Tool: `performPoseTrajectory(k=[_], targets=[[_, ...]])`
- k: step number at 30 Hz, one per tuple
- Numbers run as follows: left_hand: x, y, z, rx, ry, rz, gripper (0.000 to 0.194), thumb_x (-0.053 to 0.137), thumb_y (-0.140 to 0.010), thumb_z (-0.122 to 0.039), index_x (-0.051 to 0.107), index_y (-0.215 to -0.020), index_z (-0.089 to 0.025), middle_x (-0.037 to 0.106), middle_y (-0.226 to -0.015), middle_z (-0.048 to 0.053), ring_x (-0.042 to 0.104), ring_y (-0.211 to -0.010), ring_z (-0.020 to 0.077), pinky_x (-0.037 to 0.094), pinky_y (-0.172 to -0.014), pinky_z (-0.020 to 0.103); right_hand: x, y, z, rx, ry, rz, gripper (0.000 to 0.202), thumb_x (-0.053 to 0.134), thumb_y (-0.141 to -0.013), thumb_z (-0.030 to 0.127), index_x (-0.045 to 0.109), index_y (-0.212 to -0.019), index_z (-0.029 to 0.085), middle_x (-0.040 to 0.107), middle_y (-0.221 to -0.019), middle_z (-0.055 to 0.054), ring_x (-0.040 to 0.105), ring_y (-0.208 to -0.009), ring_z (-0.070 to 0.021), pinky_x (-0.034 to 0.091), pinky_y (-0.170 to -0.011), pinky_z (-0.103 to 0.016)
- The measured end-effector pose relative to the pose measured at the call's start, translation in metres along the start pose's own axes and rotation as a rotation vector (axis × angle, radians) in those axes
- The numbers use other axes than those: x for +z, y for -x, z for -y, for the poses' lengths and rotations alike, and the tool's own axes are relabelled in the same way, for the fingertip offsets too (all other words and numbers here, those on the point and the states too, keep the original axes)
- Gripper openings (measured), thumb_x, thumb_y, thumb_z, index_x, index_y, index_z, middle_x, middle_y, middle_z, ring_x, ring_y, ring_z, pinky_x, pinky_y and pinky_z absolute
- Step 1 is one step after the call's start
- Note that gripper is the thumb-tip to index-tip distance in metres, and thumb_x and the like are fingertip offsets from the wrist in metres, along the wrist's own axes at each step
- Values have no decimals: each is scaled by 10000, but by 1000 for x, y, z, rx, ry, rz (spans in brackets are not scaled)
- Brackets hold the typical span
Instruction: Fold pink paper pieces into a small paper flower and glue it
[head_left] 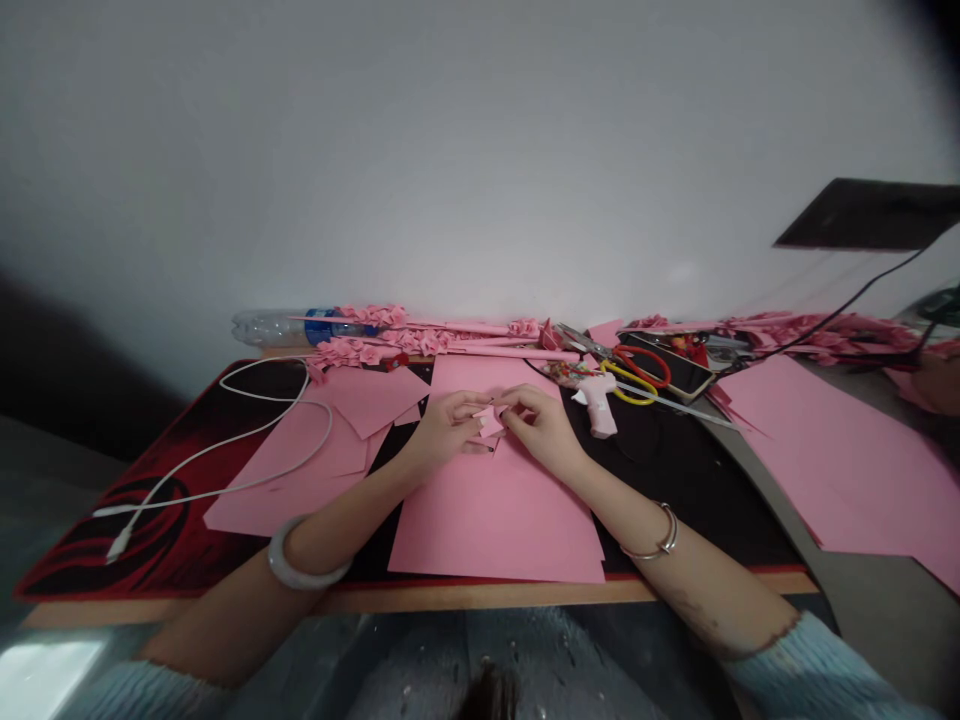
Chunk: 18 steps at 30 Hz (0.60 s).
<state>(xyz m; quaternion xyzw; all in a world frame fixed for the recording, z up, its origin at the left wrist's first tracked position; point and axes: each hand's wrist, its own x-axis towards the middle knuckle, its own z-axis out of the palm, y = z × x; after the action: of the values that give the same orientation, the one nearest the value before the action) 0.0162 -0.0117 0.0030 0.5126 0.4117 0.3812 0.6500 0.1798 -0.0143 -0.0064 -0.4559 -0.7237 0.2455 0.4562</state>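
Observation:
A small folded piece of pink paper (490,421) is between my two hands, above a stack of large pink sheets (495,520). My left hand (448,428) pinches its left side with thumb and fingers, and some fingers reach beneath it. On the other side, the fingertips of my right hand (537,424) close on the paper's right edge. Just right of my right hand lies a pale pink glue gun (599,403), with yellow-handled scissors (636,384) and red-handled scissors (643,364) behind it.
Pink paper flowers (360,352) and a plastic bottle (274,327) line the wall. A white cable (195,495) loops over pink sheets at the left. More pink sheets (847,460) lie at the right, near a dark box (671,370). Another person's hand (939,384) shows at the right edge.

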Motion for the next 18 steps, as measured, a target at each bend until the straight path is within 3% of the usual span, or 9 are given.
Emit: performPoseTrajectory(k=[7,13,18], targets=[[-1,-2,1,17,69,-57,280,615,-677,-145,571,-954,-137,613,-939,77,604,-748,141,550,-657,303,-2,0,0,-60,72,48,241,478,-740,60,649,-868,169,628,-911,-66,580,-762,-140,459,-630,-249],[-5,-4,5,44,141,-90,303,652,-687,-206,568,-972,-147,604,-1015,95,600,-849,167,533,-702,298,-4,2,5,-127,107,119,375,428,-736,42,620,-1029,175,622,-1033,-88,597,-844,-152,492,-654,-259],[-7,-5,7,54,169,-99,300,657,-700,-249,575,-972,-154,611,-989,80,603,-849,156,523,-725,295,-4,2,7,-222,152,134,423,412,-735,31,607,-1081,174,624,-1073,-83,580,-968,-160,475,-830,-302]])
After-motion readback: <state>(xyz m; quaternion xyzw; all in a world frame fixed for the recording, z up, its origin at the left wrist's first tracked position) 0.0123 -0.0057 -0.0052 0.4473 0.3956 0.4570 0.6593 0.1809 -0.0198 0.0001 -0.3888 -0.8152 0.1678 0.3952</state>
